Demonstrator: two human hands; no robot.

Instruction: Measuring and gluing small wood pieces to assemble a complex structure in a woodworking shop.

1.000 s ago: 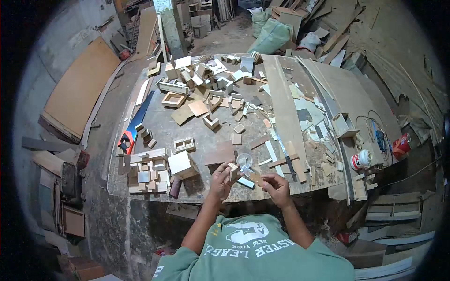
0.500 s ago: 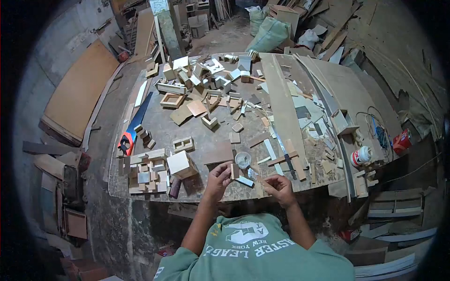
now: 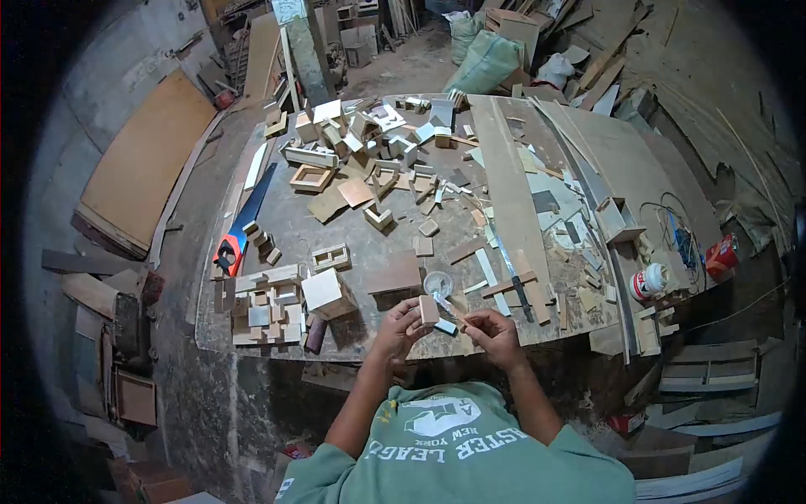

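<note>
Compared with half a second ago, the two hands' pieces have come closer together: the small wooden block (image 3: 429, 312) sits slightly nearer and further right and now turns a broad pale face up, while the thin stick (image 3: 455, 314), which pointed down at the near edge then, now slants far and left toward the block. The things lying on the desk (image 3: 294, 218) keep their places.

The left hand (image 3: 398, 333) is partly closed, pinching the block by its left side between thumb and fingers, just above the near edge of the desk. The right hand (image 3: 495, 338) is curled, thumb and forefinger pressed together on the right end of the stick. The stick's far end looks whitish and lies just beside the block; whether they touch, I cannot tell.

Just beyond the hands stands a clear round cup (image 3: 437, 283), with a white strip (image 3: 445, 327) lying on the near side of it. Left of the cup is a brown wooden block (image 3: 395, 275), and further left a pale wooden box (image 3: 326, 293). To the right lies a thin-bladed tool (image 3: 520, 294) with a black handle; on the far left, a handsaw (image 3: 249, 214) with a blue blade.
</note>
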